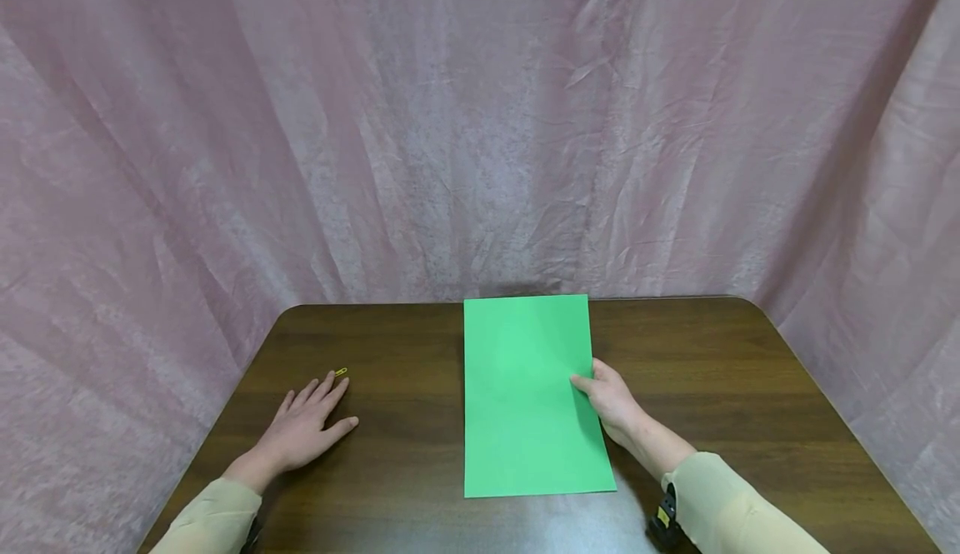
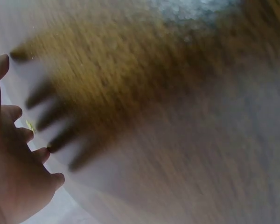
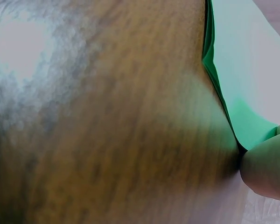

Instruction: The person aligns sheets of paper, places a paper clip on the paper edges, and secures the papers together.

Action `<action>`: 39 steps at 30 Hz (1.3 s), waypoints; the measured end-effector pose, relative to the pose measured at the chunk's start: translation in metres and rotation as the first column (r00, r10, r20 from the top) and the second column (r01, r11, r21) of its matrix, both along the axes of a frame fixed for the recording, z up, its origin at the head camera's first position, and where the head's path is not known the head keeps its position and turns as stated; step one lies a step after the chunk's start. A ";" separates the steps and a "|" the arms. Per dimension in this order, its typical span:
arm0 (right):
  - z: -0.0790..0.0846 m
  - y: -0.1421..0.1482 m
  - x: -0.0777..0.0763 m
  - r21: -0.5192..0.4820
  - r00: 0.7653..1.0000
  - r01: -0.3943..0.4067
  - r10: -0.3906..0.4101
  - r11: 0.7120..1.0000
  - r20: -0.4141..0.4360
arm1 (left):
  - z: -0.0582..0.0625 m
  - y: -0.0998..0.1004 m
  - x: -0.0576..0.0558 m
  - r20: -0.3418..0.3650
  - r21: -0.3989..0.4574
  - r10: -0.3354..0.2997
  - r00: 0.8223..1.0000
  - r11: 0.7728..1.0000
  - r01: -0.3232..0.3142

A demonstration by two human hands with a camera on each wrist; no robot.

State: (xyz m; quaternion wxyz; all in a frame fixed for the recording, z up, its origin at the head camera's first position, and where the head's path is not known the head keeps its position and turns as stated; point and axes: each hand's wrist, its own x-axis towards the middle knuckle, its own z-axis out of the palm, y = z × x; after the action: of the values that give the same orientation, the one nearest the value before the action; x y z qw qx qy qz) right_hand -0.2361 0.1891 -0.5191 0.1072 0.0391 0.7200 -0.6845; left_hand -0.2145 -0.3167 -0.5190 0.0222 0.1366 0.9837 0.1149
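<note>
My right hand (image 1: 617, 400) pinches the right edge of green paper (image 1: 528, 396), the thumb on top and the other fingers mostly hidden beneath. In the right wrist view the green paper (image 3: 245, 70) shows more than one layer along its edge, with the edge curving up near the fingers. To the left, my left hand (image 1: 300, 431) is spread with its fingers fairly straight, low over the table. Just past its fingertips lies a small yellow paper clip (image 1: 341, 371), also glimpsed between the fingers as a yellow paper clip (image 2: 30, 125) in the left wrist view.
The brown wood-grain table (image 1: 405, 454) has rounded far corners. A pinkish crushed-velvet curtain (image 1: 480, 121) hangs behind it and along both sides. A small black device (image 1: 663, 521) is strapped at the right sleeve.
</note>
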 end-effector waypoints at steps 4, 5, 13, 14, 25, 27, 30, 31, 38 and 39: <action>0.000 0.000 0.001 -0.003 1.000 0.000 0.000 1.000 -0.004 | -0.001 0.001 0.000 -0.007 -0.007 0.000 1.000 1.000 0.000; 0.000 0.000 0.001 -0.005 1.000 -0.001 0.001 1.000 -0.005 | -0.002 0.001 0.000 -0.008 -0.007 0.000 1.000 1.000 0.000; 0.002 0.000 0.002 -0.026 1.000 -0.017 0.017 1.000 -0.007 | -0.003 0.001 0.000 -0.003 -0.006 0.001 1.000 1.000 -0.001; 0.002 0.000 0.002 -0.029 1.000 -0.018 0.018 0.999 -0.007 | -0.003 0.002 -0.001 0.001 -0.005 0.001 1.000 1.000 -0.001; 0.000 0.001 0.002 -0.027 1.000 -0.022 0.022 0.999 -0.002 | -0.008 0.001 -0.005 0.016 0.010 0.006 1.000 1.000 -0.006; -0.001 0.001 0.001 -0.021 1.000 -0.023 0.023 1.000 -0.004 | -0.010 0.001 -0.006 0.013 0.008 0.005 1.000 1.000 -0.005; 0.000 0.000 0.001 -0.018 1.000 -0.015 0.015 1.000 0.001 | -0.012 0.002 -0.007 0.004 0.008 0.002 1.000 1.000 -0.002; 0.000 0.000 0.001 -0.017 1.000 -0.015 0.015 1.000 0.001 | -0.012 0.003 -0.007 0.002 0.008 -0.001 1.000 1.000 0.001; -0.001 0.000 0.001 -0.010 1.000 -0.015 0.015 1.000 -0.005 | -0.014 0.010 -0.011 0.010 0.005 0.003 1.000 1.000 -0.004; -0.001 0.000 0.001 -0.010 1.000 -0.012 0.012 1.000 -0.005 | -0.013 0.012 -0.011 0.008 0.004 0.000 1.000 1.000 0.000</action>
State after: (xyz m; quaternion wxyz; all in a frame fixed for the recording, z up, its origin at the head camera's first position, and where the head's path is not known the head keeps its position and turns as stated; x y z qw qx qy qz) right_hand -0.2347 0.1895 -0.5198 0.1099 0.0325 0.7170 -0.6876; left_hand -0.2255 -0.3052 -0.5322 0.0260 0.1364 0.9833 0.1177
